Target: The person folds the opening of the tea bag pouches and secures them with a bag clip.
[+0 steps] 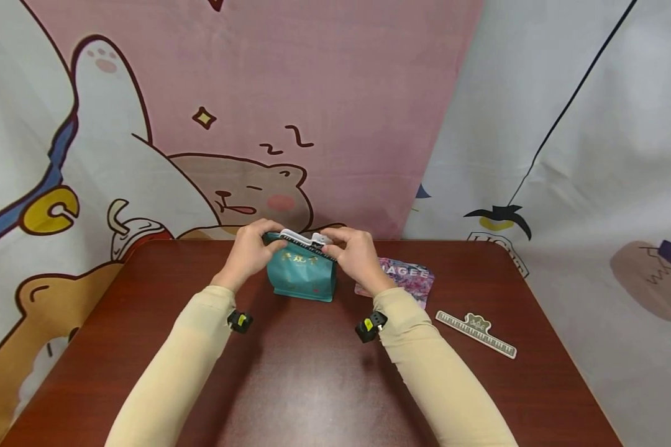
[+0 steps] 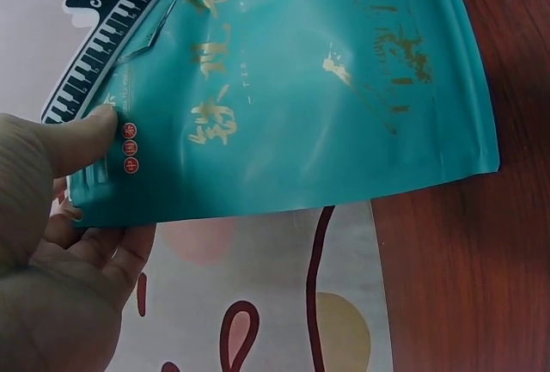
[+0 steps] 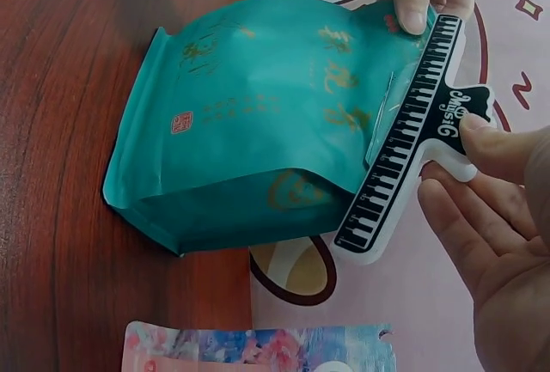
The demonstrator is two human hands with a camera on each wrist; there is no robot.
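A teal pouch (image 1: 302, 273) with gold lettering stands upright on the table, its printed front filling much of the left wrist view. Across its top edge lies a black-and-white clip (image 3: 402, 136) with a piano-key pattern and the word "Music" on its tab. My left hand (image 1: 250, 251) pinches the pouch's top corner between thumb and fingers. The right hand (image 1: 360, 254) grips the clip's tab, thumb on the dark face and fingers behind, as the right wrist view shows.
A second piano-key clip (image 1: 475, 333), pale with a beige tab, lies on the brown table (image 1: 313, 385) at the right. Behind my right hand lies a flat purple and pink pouch (image 1: 408, 279). A printed cloth (image 1: 324, 93) hangs beyond the table's far edge.
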